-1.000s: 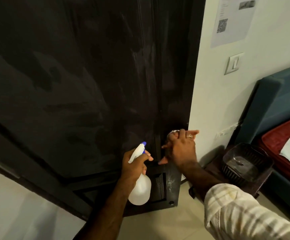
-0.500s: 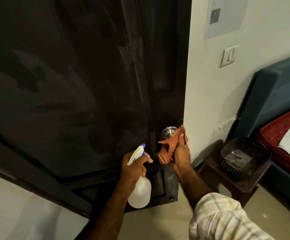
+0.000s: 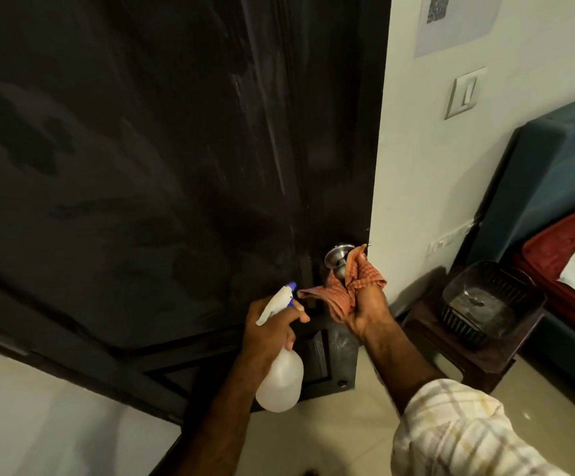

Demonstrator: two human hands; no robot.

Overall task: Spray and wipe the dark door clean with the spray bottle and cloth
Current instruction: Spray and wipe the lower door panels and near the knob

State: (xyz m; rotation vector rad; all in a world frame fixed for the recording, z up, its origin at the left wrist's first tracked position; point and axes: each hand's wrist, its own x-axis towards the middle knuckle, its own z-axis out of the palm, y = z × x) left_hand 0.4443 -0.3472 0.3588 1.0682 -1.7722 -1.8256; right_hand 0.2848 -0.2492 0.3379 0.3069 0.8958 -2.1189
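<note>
A bedroom in a home: a bed (image 3: 568, 242) with red sheet and blue headboard stands at right, a light switch (image 3: 465, 92) on the white wall (image 3: 427, 173), tiled floor (image 3: 330, 438).

My right arm wears a loose long sleeve (image 3: 458, 431), cream-white with a faint check of pale yellow and grey lines. The cuff sits pushed up, leaving the forearm bare to the wrist. The fabric looks soft and wrinkled. My left arm is bare as far as the frame shows. No watch, band or ring visible on my left hand (image 3: 272, 324) or right hand (image 3: 365, 310).
</note>
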